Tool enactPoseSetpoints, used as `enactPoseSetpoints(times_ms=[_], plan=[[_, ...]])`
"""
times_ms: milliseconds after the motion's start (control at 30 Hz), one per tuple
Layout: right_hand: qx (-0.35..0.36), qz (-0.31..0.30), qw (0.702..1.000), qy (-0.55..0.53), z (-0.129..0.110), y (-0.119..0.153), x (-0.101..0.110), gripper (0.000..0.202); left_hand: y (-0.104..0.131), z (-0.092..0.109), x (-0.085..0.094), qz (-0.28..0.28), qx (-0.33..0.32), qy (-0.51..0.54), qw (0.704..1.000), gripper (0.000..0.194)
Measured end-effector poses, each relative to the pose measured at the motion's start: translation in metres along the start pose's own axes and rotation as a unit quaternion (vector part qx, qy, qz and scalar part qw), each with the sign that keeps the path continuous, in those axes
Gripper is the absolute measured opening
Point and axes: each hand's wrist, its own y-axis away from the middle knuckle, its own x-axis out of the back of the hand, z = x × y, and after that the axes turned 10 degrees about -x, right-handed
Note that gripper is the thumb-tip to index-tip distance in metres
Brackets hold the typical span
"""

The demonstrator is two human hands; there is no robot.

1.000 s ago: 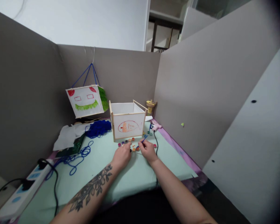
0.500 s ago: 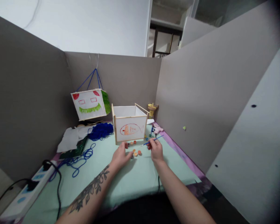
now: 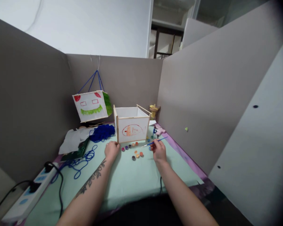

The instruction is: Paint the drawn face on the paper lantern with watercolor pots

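A white paper box with wooden stick edges [image 3: 141,135] stands on the table, with an orange and red fish drawn on its front. My left hand [image 3: 112,151] is at the box's lower left corner post, its fingers curled against it and partly hidden. Pinched in my right hand [image 3: 159,150] is a thin blue paintbrush [image 3: 147,144], its tip pointing left over the table. Between my hands lie several small paint pots, among them an orange pot [image 3: 141,154] and a black pot [image 3: 133,158]. A row of other pots, with a magenta pot [image 3: 123,149] at its left end, sits before the box.
A decorated paper lantern [image 3: 91,106] hangs by blue cords at the back left. Below it lie tangled blue yarn [image 3: 102,132], white paper [image 3: 73,141] and a loose blue cord [image 3: 79,161]. A power strip [image 3: 25,196] is at the left edge. Grey partitions [image 3: 122,78] enclose the table.
My left hand has moved left from the paint pots to the box's corner, uncovering the pots. My right hand keeps the paintbrush and has barely shifted.
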Motion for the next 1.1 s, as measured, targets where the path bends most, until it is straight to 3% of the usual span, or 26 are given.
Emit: enactPoseSetpoints(times_ms=[167, 300, 500, 567, 833, 1100], plan=[[0.035, -0.016, 0.999, -0.002, -0.006, 0.004, -0.003, 0.029, 0.010, 0.007, 0.018, 0.021, 0.001, 0.072, 0.997, 0.033], [0.125, -0.027, 0.991, 0.044, -0.022, 0.009, -0.016, 0.026, 0.021, 0.011, 0.032, 0.027, -0.020, 0.090, 0.995, 0.031], [0.340, -0.041, 0.919, 0.196, -0.042, 0.010, -0.050, 0.017, 0.031, 0.014, 0.044, 0.072, -0.036, 0.132, 0.988, 0.028], [0.379, -0.044, 0.896, 0.227, -0.041, 0.007, -0.059, 0.015, 0.030, 0.015, 0.044, 0.085, -0.036, 0.139, 0.986, 0.027], [0.461, -0.062, 0.833, 0.299, -0.031, 0.009, -0.075, 0.017, 0.028, 0.013, 0.037, 0.095, -0.038, 0.139, 0.985, 0.027], [0.472, -0.058, 0.818, 0.325, -0.029, 0.004, -0.083, 0.022, 0.028, 0.014, 0.037, 0.087, -0.032, 0.135, 0.987, 0.026]])
